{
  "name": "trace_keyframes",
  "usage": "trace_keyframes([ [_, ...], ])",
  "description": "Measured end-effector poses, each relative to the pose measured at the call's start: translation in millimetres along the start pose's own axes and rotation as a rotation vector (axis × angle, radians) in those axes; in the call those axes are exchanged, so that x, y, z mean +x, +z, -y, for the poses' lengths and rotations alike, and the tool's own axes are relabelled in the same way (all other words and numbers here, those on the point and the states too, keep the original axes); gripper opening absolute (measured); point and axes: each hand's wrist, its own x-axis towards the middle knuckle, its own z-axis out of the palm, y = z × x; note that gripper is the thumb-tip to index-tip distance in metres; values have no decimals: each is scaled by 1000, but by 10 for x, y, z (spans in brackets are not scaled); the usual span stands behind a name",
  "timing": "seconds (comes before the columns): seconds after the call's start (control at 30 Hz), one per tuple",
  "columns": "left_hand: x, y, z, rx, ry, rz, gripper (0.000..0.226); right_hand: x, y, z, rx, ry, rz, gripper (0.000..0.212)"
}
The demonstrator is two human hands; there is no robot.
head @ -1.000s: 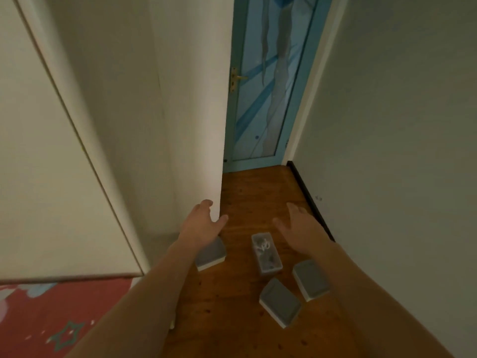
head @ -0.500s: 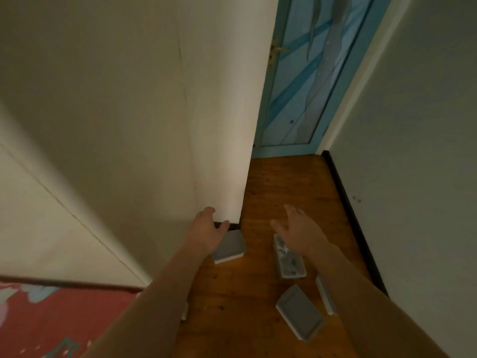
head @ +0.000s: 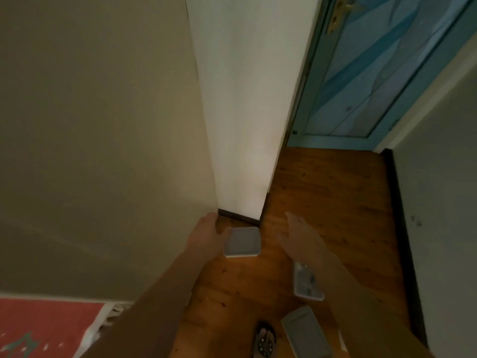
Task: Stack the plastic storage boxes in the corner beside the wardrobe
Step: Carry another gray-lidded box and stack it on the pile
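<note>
Two hands reach forward, both with loose spread fingers and holding nothing; the left hand [head: 206,235] is just beside a grey-lidded box [head: 242,242] lying near the wardrobe [head: 242,112] corner; the right hand [head: 300,237] hovers above the wooden floor [head: 335,197]. I judge stacking is not begun; a clear box [head: 307,284] and another lidded box [head: 304,332] lie apart behind; a blue door [head: 374,73] closes the narrow passage.

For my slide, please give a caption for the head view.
Both open hands, left hand and right hand, reach toward a grey-lidded box on the wooden floor.
</note>
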Motion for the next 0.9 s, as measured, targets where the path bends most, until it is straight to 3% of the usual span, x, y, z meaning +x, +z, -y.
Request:
trace_keyframes([
  [0.23,482,538,-180,-41,-92,9,53,757,56,-427,-42,6,111,74],
  [0.37,770,734,-120,-63,-125,26,67,1139,197,-523,-73,25,176,75],
  [0.47,1122,864,66,-64,-147,24,61,1503,416,-537,-99,8,203,74],
  [0.73,1866,1309,810,-67,-206,34,74,2334,1230,-668,-173,-2,236,74],
  [0.8,2038,1441,1002,-72,-204,47,75,2531,1478,-756,-194,2,248,88],
  [0.87,2190,1573,1182,-86,-208,63,78,2769,1768,-922,-218,-25,270,128],
  [0.9,2260,1643,1272,-90,-211,65,78,2875,1922,-1017,-245,-23,281,137],
])
